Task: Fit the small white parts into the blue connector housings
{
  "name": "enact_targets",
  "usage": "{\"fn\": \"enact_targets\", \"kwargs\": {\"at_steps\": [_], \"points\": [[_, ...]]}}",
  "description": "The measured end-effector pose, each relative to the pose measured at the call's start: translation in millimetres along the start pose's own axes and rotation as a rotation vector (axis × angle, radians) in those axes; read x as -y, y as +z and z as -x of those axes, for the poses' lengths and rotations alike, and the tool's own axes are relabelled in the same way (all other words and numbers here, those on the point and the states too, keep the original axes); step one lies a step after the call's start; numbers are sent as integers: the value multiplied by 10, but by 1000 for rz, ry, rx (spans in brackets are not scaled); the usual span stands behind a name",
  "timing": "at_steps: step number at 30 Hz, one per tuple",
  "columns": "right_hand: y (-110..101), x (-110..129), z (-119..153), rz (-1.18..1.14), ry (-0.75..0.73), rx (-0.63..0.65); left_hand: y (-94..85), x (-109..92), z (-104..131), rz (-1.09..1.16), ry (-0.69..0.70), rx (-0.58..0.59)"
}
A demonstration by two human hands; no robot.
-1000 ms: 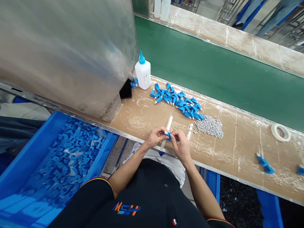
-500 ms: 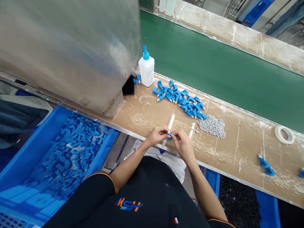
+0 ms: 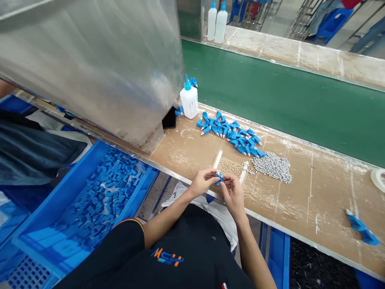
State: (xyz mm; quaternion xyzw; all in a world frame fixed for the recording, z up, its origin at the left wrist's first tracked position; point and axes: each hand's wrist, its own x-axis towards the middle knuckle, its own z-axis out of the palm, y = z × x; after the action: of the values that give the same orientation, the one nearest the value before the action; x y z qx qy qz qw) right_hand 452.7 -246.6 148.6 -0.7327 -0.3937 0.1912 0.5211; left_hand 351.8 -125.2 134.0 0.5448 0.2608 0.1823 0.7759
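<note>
A small blue plastic part (image 3: 219,179) with a pale tip is held between my two hands over the front edge of the bench. My left hand (image 3: 203,184) pinches it from the left with thumb and fingers. From the right, the curled fingers and thumb of my right hand (image 3: 234,196) close on its other side. Just beyond lies a pile of small grey pieces (image 3: 272,166). Farther back is a heap of similar blue parts (image 3: 231,134). Between two white strips, a patch of tiny dark specks (image 3: 230,166) shows behind my hands.
A white bottle (image 3: 189,102) stands by a metal panel (image 3: 105,72), near a black phone (image 3: 170,118). The green belt (image 3: 270,88) runs behind. A blue bin (image 3: 144,180) of parts is at left; tape (image 3: 378,178) and joined blue parts (image 3: 362,228) lie right.
My view has tilted up, showing more beyond the belt. My right fingers have loosened slightly around the blue part. A blue item now shows on the belt behind the bottle.
</note>
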Motion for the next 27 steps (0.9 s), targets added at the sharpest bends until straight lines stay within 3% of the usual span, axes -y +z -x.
{"fn": "enact_targets", "kwargs": {"at_steps": [6,12,18,21,23,25,27], "points": [[-84,-4,131,74,14,-234,441,-137,3,-176,-24,64],[-318,56,254,187,19,-532,828,-346,-148,-542,143,275],[-424,15,353,261,72,-654,1055,-253,-300,-531,147,434],[-474,-76,428,292,88,-639,1068,-178,-320,-472,18,503],[-644,-204,501,345,110,-621,1006,-163,-350,-421,-64,559],[-980,-408,576,462,184,-688,865,-175,-411,-390,-84,543],[-1449,-670,631,640,308,-806,632,-215,-504,-407,-41,419]]}}
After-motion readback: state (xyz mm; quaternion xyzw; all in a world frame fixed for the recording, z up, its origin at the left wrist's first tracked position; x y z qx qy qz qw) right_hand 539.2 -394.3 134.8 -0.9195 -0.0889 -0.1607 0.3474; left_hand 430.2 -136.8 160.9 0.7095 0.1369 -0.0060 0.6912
